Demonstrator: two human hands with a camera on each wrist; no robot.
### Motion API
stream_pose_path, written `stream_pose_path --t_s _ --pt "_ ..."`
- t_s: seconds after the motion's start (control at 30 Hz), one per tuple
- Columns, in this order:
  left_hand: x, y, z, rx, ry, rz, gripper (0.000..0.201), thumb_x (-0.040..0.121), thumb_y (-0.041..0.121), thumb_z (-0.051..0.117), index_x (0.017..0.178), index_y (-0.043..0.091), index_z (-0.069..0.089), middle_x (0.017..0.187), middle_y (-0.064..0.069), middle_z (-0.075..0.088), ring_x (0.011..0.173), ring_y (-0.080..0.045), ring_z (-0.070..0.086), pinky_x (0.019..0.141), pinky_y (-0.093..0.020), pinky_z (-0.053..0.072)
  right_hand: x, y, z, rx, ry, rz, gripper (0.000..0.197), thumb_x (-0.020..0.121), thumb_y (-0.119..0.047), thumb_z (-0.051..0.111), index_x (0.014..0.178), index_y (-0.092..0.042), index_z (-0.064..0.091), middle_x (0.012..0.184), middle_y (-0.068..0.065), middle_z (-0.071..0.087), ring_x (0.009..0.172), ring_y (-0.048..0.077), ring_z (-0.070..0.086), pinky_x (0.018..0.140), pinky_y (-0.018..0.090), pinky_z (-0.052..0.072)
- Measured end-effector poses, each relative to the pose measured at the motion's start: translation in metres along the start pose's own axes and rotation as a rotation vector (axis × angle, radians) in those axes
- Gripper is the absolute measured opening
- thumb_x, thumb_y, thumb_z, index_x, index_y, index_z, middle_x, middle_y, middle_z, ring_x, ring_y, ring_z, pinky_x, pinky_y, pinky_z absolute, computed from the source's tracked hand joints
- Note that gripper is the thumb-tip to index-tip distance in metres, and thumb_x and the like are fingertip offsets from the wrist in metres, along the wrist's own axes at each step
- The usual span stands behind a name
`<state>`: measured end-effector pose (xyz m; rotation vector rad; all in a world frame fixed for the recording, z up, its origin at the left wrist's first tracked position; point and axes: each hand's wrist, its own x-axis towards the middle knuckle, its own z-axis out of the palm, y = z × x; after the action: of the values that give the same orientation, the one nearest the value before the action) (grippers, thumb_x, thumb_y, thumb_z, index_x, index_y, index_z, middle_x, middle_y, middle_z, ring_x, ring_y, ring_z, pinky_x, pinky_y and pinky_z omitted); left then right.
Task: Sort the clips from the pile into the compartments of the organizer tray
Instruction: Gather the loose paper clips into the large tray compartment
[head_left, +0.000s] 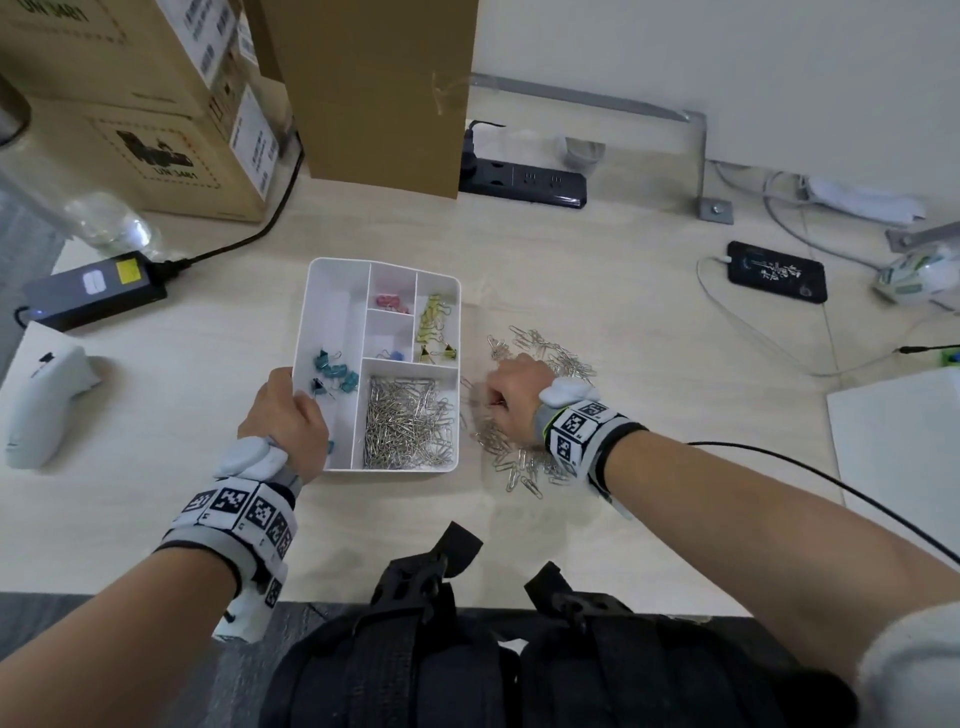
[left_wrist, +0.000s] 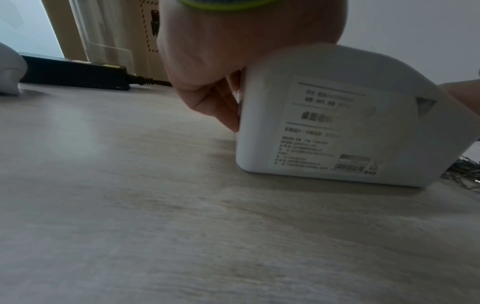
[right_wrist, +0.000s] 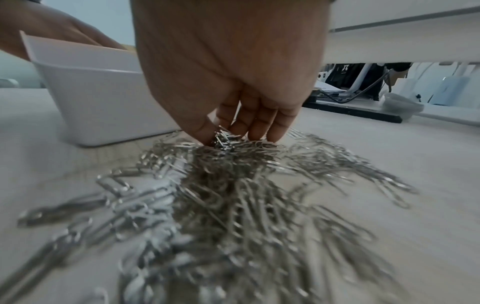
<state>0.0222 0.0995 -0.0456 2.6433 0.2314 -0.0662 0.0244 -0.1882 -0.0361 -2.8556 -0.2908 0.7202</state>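
A white organizer tray (head_left: 332, 291) sits on the pale wood table. Its compartments hold teal clips (head_left: 335, 371), pink clips (head_left: 388, 301), yellow and gold clips (head_left: 435, 325), a blue clip (head_left: 396, 356) and a heap of silver paper clips (head_left: 405, 423). My left hand (head_left: 284, 410) grips the tray's near left wall (left_wrist: 285, 115), thumb inside. A loose pile of silver paper clips (head_left: 524, 462) (right_wrist: 233, 195) lies right of the tray. My right hand (head_left: 511, 392) (right_wrist: 233, 131) reaches down into it, fingertips pinching a small bunch of clips.
Cardboard boxes (head_left: 156, 104) stand at the back left, with a black power brick (head_left: 93, 291) and a white device (head_left: 41, 400) on the left. A power strip (head_left: 524, 182), a phone (head_left: 776, 270) with cable and a white sheet (head_left: 898, 441) lie behind and right.
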Motion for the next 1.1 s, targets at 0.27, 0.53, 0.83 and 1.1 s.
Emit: stream_pose_path --t_s 0.27,0.53,0.83,1.1 --pt "-0.003 0.006 -0.006 0.02 -0.028 -0.011 0.012 0.095 0.018 0.035 0.093 0.007 0.041 0.074 -0.014 0.05 0.061 -0.035 0.05 0.058 -0.039 0.043 -0.018 0.014 -0.003 0.0 0.04 -0.039 0.025 0.083 -0.033 0.057 0.106 -0.022 0.058 0.103 0.001 0.058 0.095 0.023 0.052 0.081 0.034 0.047" --pt "0.005 -0.009 -0.008 -0.016 -0.031 -0.02 0.008 0.095 0.012 0.037 0.087 0.011 0.037 0.057 -0.002 0.04 0.049 -0.026 0.04 0.055 -0.034 0.035 0.012 -0.027 0.011 0.091 0.084 -0.009 0.053 0.075 -0.029 0.066 0.125 -0.022 0.049 0.125 0.001 0.048 0.11 0.023 0.045 0.087 0.034 0.046" --pt "0.002 0.001 -0.013 -0.036 -0.042 -0.039 0.012 0.096 0.011 0.037 0.096 0.002 0.044 0.074 -0.015 0.05 0.063 -0.032 0.049 0.061 -0.037 0.039 0.014 -0.01 -0.004 -0.09 -0.144 -0.042 0.025 0.092 -0.01 0.05 0.116 -0.01 0.057 0.112 0.006 0.056 0.104 0.026 0.053 0.084 0.031 0.046" --pt "0.0 0.006 -0.012 0.004 -0.083 0.009 0.016 0.096 0.014 0.037 0.103 0.004 0.048 0.084 -0.017 0.056 0.068 -0.034 0.051 0.066 -0.038 0.042 -0.031 0.043 0.0 0.093 0.174 0.062 0.026 0.085 -0.023 0.061 0.11 -0.018 0.058 0.112 0.003 0.055 0.101 0.023 0.051 0.086 0.041 0.05"
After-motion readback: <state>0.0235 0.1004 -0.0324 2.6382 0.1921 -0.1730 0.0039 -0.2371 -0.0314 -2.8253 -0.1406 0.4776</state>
